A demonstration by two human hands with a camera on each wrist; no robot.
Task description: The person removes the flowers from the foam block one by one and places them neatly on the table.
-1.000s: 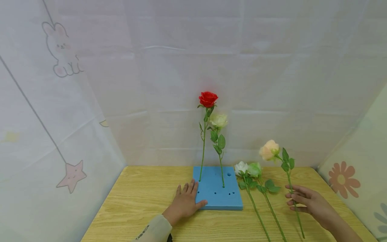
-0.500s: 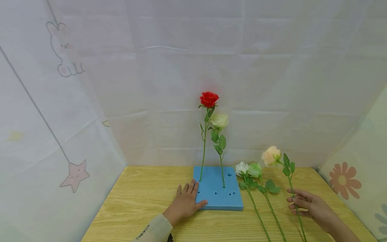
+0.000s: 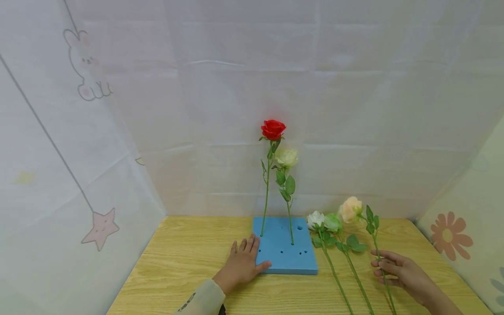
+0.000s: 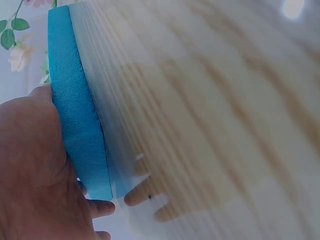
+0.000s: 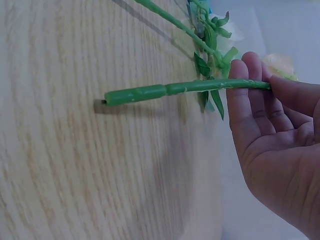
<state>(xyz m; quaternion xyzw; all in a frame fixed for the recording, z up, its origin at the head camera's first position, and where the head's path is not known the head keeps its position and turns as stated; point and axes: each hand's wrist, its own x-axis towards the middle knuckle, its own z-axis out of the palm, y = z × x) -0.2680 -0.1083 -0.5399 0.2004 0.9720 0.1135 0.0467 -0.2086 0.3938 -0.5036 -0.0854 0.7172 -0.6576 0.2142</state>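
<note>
My left hand [image 3: 240, 264] lies with fingers spread along the left edge of a blue foam board [image 3: 285, 261], thumb over its front corner. The board's side [image 4: 75, 100] runs beside that palm in the left wrist view. A red rose [image 3: 273, 130] and a cream rose [image 3: 288, 158] stand upright in holes in the board. On the right, my right hand [image 3: 407, 275] pinches the stem of a peach rose [image 3: 351, 209] between thumb and fingers. The right wrist view shows the stem's cut end [image 5: 112, 97] pointing away from that hand, close over the table.
A white rose [image 3: 315, 219] and a green rose [image 3: 333, 222] lie on the wooden table [image 3: 189, 249], between the board and my right hand. More holes [image 3: 281, 252] show in the board. A pale printed cloth [image 3: 220, 109] encloses the back and sides.
The peach rose has come down, then shifted slightly left with my right hand, its bloom now near the green one. My left hand stays at the board.
</note>
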